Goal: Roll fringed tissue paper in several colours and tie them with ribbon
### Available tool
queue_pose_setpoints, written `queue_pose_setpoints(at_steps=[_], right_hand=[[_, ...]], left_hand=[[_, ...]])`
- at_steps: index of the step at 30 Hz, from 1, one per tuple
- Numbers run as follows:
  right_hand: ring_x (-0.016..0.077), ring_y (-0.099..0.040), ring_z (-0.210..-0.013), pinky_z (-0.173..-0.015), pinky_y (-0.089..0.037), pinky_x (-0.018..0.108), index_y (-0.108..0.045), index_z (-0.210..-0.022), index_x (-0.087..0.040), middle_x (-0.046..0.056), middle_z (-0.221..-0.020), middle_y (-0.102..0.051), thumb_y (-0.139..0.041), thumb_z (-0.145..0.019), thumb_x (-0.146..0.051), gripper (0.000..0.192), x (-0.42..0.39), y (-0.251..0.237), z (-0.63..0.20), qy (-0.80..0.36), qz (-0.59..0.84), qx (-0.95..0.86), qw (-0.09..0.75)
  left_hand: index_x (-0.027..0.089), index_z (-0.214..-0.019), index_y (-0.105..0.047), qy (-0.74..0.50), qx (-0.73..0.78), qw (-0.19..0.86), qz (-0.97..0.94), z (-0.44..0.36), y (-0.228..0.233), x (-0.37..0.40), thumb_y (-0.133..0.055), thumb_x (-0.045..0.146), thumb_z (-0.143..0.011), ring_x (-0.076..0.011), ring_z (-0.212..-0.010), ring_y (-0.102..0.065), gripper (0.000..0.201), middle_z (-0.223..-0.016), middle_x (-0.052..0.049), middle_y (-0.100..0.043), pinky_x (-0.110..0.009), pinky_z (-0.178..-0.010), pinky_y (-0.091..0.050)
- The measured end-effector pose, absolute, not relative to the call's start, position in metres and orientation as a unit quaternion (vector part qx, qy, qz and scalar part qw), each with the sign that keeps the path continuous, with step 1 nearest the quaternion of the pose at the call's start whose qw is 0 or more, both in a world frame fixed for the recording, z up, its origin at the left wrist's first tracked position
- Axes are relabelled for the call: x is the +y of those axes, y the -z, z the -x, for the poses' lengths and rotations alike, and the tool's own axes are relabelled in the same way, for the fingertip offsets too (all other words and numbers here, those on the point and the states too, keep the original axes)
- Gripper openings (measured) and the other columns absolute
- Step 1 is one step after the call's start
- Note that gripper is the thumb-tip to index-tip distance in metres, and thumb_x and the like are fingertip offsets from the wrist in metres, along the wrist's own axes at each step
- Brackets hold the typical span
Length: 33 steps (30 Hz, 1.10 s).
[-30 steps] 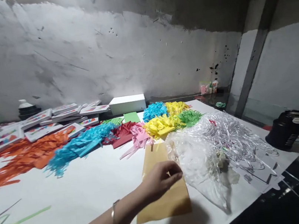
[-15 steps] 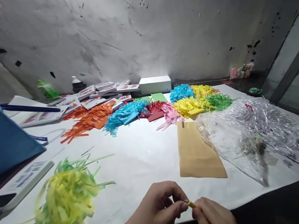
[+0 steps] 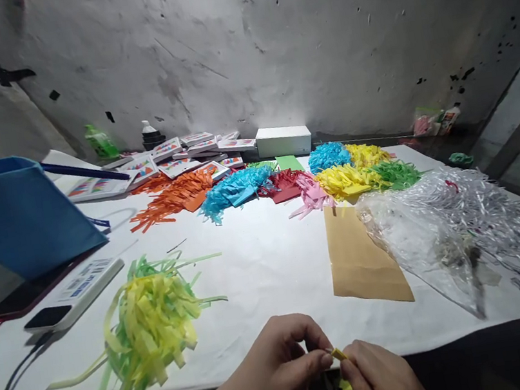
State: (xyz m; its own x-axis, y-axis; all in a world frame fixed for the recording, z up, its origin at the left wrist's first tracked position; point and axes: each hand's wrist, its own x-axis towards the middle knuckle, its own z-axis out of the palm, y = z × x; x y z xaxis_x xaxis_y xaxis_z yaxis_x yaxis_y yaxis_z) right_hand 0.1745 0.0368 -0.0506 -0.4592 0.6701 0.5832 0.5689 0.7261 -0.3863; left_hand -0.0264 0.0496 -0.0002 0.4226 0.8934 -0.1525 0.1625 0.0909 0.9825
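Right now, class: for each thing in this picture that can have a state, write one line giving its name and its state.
left hand: pinching a yellow paper strip
right hand: pinching the same strip
yellow-green paper bundle: loose on the table
brown envelope: lying flat
clear plastic bag: lying crumpled
blue bag: tilted
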Motion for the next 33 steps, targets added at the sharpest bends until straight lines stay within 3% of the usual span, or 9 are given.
queue_pose_setpoints(at_steps=[9,15,22,26,33], right_hand=[[0.0081,-0.055,-0.050,-0.050,-0.038,0.023,-0.045,-0.074,-0.023,-0.005,-0.059,-0.058,-0.022,-0.110,-0.029,0.044,0.043,0.023,-0.179,-0.014,0.298,-0.908,0.295],[0.0082,-0.054,-0.051,-0.049,-0.035,0.025,-0.045,-0.071,-0.023,-0.005,-0.060,-0.058,-0.017,-0.110,-0.037,0.051,0.043,0.008,-0.182,-0.066,0.269,-0.940,0.198],[0.0083,-0.050,-0.047,-0.047,-0.031,0.027,-0.040,-0.069,-0.023,-0.006,-0.055,-0.053,-0.020,-0.110,-0.035,0.048,0.041,0.025,-0.178,-0.046,0.266,-0.915,0.301],[0.0083,-0.050,-0.050,-0.051,-0.034,0.026,-0.042,-0.070,-0.023,-0.005,-0.058,-0.055,-0.021,-0.110,-0.033,0.046,0.039,0.024,-0.179,-0.048,0.267,-0.922,0.277],[0.0071,-0.048,-0.049,-0.054,-0.034,0.026,-0.042,-0.068,-0.022,-0.006,-0.056,-0.052,-0.022,-0.110,-0.026,0.046,0.037,0.028,-0.175,-0.004,0.275,-0.920,0.279]], left_hand=[[0.017,-0.084,-0.072,-0.284,0.445,0.469,-0.708,0.033,-0.005,0.042,-0.064,0.025,-0.086,-0.0117,-0.068,-0.060,0.012,-0.080,-0.002,-0.073,-0.019,-0.062,-0.047],[0.017,-0.085,-0.072,-0.242,0.436,0.458,-0.736,0.035,-0.006,0.039,-0.063,0.020,-0.082,-0.0111,-0.066,-0.058,0.011,-0.079,-0.001,-0.070,-0.018,-0.060,-0.046],[0.018,-0.087,-0.075,-0.232,0.434,0.462,-0.738,0.034,-0.007,0.037,-0.064,0.022,-0.085,-0.0124,-0.068,-0.059,0.012,-0.079,-0.002,-0.072,-0.019,-0.062,-0.046],[0.016,-0.087,-0.075,-0.241,0.420,0.482,-0.731,0.033,-0.003,0.036,-0.065,0.026,-0.087,-0.0116,-0.063,-0.058,0.014,-0.075,-0.002,-0.072,-0.019,-0.059,-0.045],[0.015,-0.087,-0.072,-0.258,0.403,0.421,-0.771,0.032,0.001,0.034,-0.058,0.023,-0.092,-0.0120,-0.067,-0.058,0.016,-0.079,-0.004,-0.071,-0.020,-0.064,-0.044]])
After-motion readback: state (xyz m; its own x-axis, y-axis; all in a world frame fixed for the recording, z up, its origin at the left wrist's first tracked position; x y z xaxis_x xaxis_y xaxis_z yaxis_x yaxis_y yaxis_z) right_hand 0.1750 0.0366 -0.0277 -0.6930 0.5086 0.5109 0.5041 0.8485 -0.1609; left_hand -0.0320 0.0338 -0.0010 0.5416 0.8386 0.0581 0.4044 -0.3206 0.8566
